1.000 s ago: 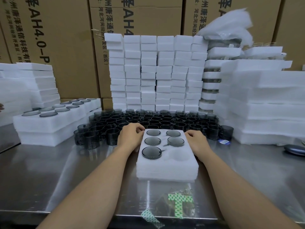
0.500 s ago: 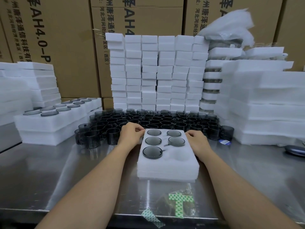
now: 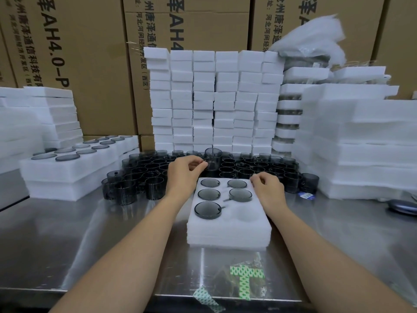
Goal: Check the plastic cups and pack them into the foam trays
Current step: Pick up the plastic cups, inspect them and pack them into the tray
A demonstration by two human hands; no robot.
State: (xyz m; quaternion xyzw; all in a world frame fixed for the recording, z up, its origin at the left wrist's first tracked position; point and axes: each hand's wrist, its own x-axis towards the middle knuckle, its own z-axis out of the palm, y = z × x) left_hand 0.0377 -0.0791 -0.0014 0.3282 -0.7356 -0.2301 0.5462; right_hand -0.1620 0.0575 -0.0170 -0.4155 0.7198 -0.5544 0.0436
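Observation:
A white foam tray (image 3: 228, 231) lies on the steel table in front of me, with several smoky grey plastic cups (image 3: 208, 194) seated in its holes and one hole at the near right open. Behind it stands a crowd of loose grey cups (image 3: 248, 170). My left hand (image 3: 184, 175) pinches one grey cup (image 3: 213, 158) by its handle and holds it raised above the crowd. My right hand (image 3: 267, 188) rests with curled fingers at the tray's far right corner; I cannot tell whether it holds anything.
Filled foam trays (image 3: 67, 175) are stacked at the left. Tall stacks of white foam blocks (image 3: 214, 98) rise behind the cups, and foam sheets (image 3: 361, 143) pile up on the right. Cardboard boxes form the back wall. Green tape strips (image 3: 244, 281) lie near the table's front edge.
My left hand has lifted a cup out of the crowd by its handle. The right hand has barely moved.

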